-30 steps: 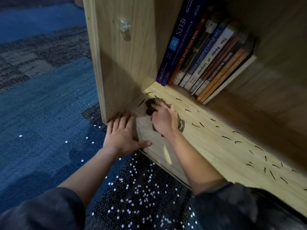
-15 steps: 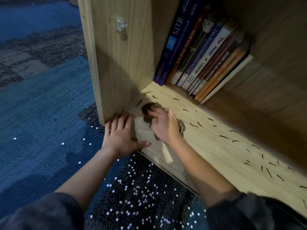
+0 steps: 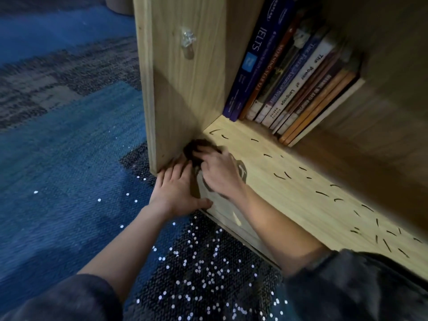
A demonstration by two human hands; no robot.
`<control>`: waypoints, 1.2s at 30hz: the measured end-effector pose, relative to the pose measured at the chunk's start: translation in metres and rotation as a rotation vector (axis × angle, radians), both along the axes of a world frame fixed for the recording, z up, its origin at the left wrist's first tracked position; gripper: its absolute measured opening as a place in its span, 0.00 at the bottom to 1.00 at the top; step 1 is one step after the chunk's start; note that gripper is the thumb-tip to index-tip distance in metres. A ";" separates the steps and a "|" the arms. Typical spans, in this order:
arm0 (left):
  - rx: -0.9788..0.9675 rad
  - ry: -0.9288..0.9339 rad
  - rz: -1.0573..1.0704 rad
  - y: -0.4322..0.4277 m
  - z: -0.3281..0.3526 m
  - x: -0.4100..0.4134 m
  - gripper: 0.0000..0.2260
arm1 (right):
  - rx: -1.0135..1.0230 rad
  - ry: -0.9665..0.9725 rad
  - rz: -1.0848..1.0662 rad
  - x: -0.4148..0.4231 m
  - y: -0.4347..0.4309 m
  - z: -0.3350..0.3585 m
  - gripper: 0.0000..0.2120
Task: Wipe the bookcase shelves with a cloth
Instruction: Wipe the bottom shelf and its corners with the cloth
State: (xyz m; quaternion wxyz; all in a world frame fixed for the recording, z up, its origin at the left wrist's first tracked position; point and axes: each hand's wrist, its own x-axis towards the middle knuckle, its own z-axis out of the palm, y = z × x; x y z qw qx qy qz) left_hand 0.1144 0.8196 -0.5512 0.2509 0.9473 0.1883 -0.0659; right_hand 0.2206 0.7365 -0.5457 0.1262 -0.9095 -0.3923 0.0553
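Down at the bookcase (image 3: 176,89), on its bottom shelf (image 3: 289,193), beside leaning books (image 3: 289,72). Braces with left hand (image 3: 178,193), fingers flat and slightly spread at the front corner. Presses dark cloth (image 3: 195,148) into the corner by the side panel under right hand (image 3: 220,174), fingers curled over it. Risks packing dirt into that corner, flicking the dark slivers (image 3: 280,176) off the front edge, or skipping the strip nearest the books.

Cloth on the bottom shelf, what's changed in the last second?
The right hand slid the cloth left into the corner against the side panel. The left hand stays flat at the front edge of the shelf; books unmoved.
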 end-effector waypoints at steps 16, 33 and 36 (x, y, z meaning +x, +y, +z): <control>-0.039 -0.075 0.045 0.004 0.003 -0.020 0.49 | 0.013 0.066 -0.287 0.024 -0.003 0.001 0.20; -0.005 -0.159 -0.071 0.023 0.007 -0.035 0.35 | -0.077 0.009 -0.119 0.018 -0.015 0.001 0.21; 0.038 -0.213 -0.062 0.033 -0.001 -0.057 0.28 | -0.061 0.037 -0.201 -0.005 0.015 -0.010 0.18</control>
